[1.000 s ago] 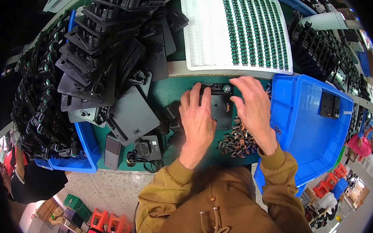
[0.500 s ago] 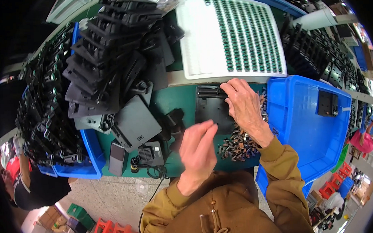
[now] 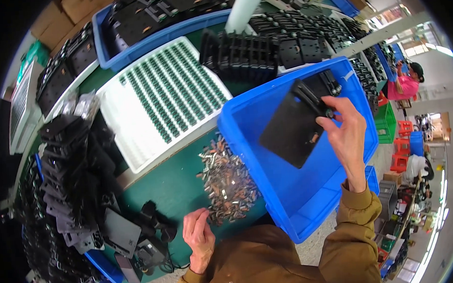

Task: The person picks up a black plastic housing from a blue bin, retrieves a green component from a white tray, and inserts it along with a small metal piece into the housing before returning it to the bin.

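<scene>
We've got 1 thin, flat, matte-black plastic panel (image 3: 287, 125) w/ a raised, rounded ridge along 1 edge, pinched at that edge btwn thumb & fingers of our R hand (image 3: 348, 132), just to that hand's L & over the smooth blue plastic bin (image 3: 290, 187). Our L hand (image 3: 199, 238), fingers curled (can't tell if gripping anything), is well apart from it, near a loose pile of small, oblong, metallic-looking bits (image 3: 229, 185) on the smooth green surface (image 3: 152, 189).
</scene>
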### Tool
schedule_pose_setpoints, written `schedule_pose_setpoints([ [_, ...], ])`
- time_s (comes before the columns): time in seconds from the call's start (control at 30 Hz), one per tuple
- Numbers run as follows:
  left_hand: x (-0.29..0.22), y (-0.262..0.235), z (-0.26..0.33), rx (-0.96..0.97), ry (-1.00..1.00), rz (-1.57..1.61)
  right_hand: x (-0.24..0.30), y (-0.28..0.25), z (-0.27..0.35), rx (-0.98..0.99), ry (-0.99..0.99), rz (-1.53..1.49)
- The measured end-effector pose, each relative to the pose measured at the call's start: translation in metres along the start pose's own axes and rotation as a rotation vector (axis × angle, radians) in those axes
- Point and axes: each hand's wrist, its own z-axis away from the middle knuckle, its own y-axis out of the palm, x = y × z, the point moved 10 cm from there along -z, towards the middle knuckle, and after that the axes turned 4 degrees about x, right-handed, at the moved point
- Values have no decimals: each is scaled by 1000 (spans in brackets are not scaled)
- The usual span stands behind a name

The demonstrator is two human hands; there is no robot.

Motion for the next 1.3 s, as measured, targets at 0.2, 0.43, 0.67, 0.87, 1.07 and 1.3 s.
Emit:
schedule_pose_setpoints([
  [0.2, 24, 34, 18, 158, -52, -13, -172, 28, 29, 38, 276, 254],
  [0.43, 25, 32, 16, 79, -34, -35, -256, 65, -6, -38, 369, 367],
  [0.67, 33, 33, 20, 71, -22, -74, -278, 83, -41, -41, 430, 414],
  [0.87, 35, 33, 20, 69, -28, -97, -276, 90, -53, -32, 447, 411],
  [1.07, 36, 36, 20, 73, -39, -102, -276, 92, -61, -4, 462, 419],
  [1.3, 32, 38, 17, 51, -47, -87, -271, 89, -59, -31, 472, 442],
])
